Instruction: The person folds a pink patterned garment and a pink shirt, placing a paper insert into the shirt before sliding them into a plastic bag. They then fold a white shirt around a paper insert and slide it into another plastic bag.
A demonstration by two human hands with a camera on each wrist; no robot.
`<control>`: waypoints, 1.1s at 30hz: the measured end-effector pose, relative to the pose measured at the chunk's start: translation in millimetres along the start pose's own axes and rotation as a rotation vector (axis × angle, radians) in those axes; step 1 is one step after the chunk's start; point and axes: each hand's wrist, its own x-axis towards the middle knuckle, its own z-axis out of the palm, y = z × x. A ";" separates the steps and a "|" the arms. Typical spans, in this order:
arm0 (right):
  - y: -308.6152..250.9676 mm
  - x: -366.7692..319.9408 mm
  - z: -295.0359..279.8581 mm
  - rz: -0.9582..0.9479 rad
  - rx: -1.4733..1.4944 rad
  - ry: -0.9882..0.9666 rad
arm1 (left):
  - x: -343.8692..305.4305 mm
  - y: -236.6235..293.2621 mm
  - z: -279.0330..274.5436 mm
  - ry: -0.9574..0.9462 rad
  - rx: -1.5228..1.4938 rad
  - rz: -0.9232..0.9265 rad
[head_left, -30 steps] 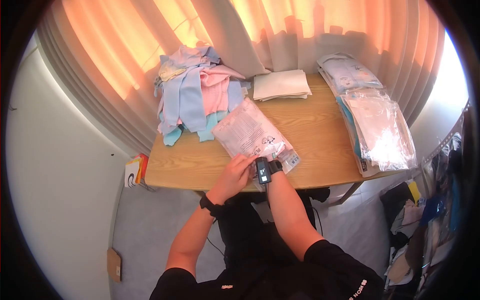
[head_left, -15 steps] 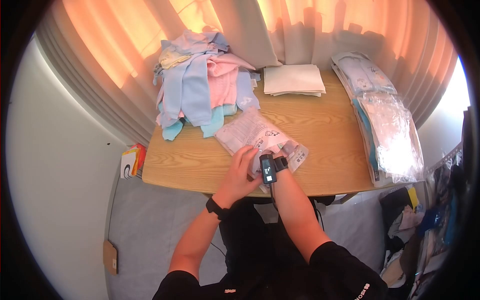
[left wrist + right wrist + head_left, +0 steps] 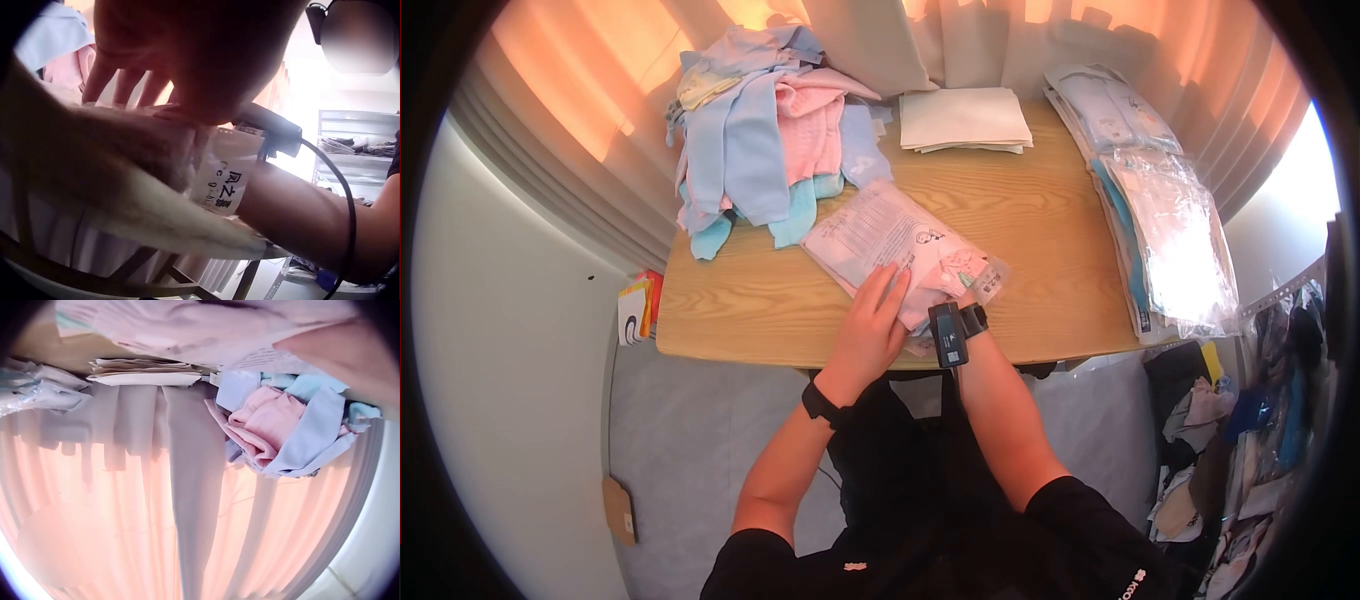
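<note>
A clear printed plastic bag (image 3: 870,235) with pink cloth inside lies slanted near the table's front edge. Its pink garment (image 3: 962,268) shows at the right end, beside the bag's printed end strip (image 3: 996,281). My left hand (image 3: 872,325) rests on the bag with fairly straight fingers; the left wrist view shows these fingers reaching down onto the plastic. At the bag's right end is my right hand (image 3: 967,299), mostly hidden behind the wrist device (image 3: 947,335); I cannot tell how its fingers lie. Pink cloth (image 3: 187,328) fills the top of the right wrist view.
A heap of blue, pink and teal clothes (image 3: 755,140) lies at the back left. Behind the bag sits a stack of pale sheets (image 3: 965,118). Filled clear bags (image 3: 1170,235) are piled along the right side. A curtain (image 3: 990,45) hangs behind the table.
My left hand has shifted from beside the right wrist to lie farther left, its fingers laid on the bag. More of the pink garment shows at the bag's right end. The head view has shifted.
</note>
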 end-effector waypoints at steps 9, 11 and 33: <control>18.4 61.8 17.6 0.061 0.324 -0.097 | 4.7 6.7 -22.0 -0.030 0.033 0.027; 21.6 69.9 19.3 0.067 0.356 -0.104 | 3.8 6.0 -24.0 -0.030 0.037 0.024; 44.7 94.4 30.0 0.109 0.483 -0.102 | 37.0 -109.5 -41.0 0.501 -1.137 -0.968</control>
